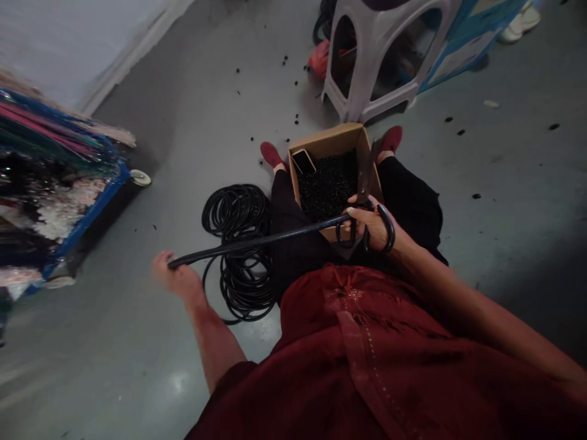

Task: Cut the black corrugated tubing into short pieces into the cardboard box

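My left hand point(177, 275), slightly blurred, is closed around one end of a length of black ribbed tubing point(270, 239). The tubing stretches almost straight across my lap to my right hand point(373, 226), where thumb and fingers pinch its other end. That same hand also holds large black-handled scissors point(388, 229), their dark blades pointing away from me over the box edge. Between my feet stands an open cardboard box point(330, 135) holding many small black pieces point(328, 186). A phone-like dark rectangle with a light rim point(304, 162) rests in its far left corner.
Coils of black tubing point(245, 263) lie on the floor left of my legs. A white plastic stool point(353, 101) stands beyond the box, beside a blue box point(463, 49). At far left is a blue wheeled cart point(87, 229) of bagged goods. Small black bits dot the floor.
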`<state>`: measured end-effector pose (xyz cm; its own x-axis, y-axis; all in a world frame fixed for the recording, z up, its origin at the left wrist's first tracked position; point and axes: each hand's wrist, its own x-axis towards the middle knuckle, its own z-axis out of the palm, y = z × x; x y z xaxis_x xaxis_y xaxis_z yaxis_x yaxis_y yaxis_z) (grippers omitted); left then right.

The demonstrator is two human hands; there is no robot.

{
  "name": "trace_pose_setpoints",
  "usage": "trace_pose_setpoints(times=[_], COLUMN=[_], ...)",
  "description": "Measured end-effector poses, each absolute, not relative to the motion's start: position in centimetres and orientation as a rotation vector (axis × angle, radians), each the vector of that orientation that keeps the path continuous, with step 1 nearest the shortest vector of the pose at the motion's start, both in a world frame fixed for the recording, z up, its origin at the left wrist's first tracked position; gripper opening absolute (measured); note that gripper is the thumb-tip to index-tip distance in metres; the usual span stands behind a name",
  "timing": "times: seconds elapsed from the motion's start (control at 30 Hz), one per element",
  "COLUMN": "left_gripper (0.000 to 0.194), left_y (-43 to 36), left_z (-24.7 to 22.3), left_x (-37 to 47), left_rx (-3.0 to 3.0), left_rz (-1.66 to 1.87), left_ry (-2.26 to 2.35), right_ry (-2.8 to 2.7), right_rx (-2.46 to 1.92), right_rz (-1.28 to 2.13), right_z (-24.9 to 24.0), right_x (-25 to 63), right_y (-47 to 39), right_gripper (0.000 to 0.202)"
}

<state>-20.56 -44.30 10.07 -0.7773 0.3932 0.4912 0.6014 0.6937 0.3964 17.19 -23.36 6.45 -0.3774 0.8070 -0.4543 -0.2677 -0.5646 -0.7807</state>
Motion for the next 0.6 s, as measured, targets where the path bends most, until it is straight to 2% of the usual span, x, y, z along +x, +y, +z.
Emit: trace_pose_setpoints(times=[0.17,0.37,0.6], left_gripper=[0.019,0.033,0.034], left_y=[-44.5,-43.4,-38.1], left_z=[5.4,5.9,5.7], left_x=[-19.9,-20.5,-22.7], left_rx=[-0.903,-0.992,-1.131], left_rz=[-0.76,-0.776,-0.837], left_ry=[-2.721,-2.77,-2.736], right_ry=[-0.788,-0.831,-0.706], right_rx=[-1.168,-1.123,-1.114], right_rz=[1.889,1.892,1.894], right_z=[6.3,6.5,7.6], right_x=[16.9,16.2,17.1], right_y=[-22.0,-20.0,-17.2], right_gripper=[0.035,0.035,0.025])
